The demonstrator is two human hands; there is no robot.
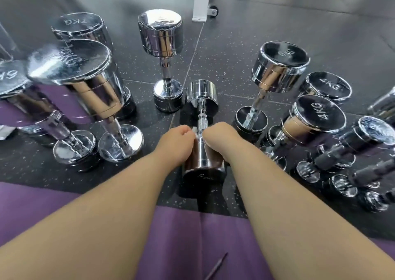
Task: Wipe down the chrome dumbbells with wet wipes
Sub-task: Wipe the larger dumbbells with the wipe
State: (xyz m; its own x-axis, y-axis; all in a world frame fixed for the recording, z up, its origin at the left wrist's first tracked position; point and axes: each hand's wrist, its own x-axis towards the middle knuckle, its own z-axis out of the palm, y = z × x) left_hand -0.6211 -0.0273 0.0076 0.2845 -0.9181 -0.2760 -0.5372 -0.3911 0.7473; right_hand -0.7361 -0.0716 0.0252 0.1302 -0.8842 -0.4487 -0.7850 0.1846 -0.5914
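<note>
On the speckled rubber floor (224, 51) of a gym, ringed by upright chrome weights (160, 36), I watch from the remote station as two bare hands work on a small dumbbell (203, 162). It lies on its side just beyond a purple mat (181, 247), its bar pointing away from the camera. The left hand (175, 143) has its fingers curled, pinching a scrap of white wet wipe (193, 129) against the near end of the ridged bar; only a little of the wipe shows. The right hand (218, 138) curls over the opposite side, where the bar meets the near head, apparently steadying the dumbbell. Its fingertips are hidden underneath. To do this step well, I judge the right hand should hold firm so the dumbbell cannot roll. The left should wrap the wipe fully round the bar and twist it into the ridges. The dumbbell then needs turning to reach the underside before the wipe moves on to the far head.
</note>
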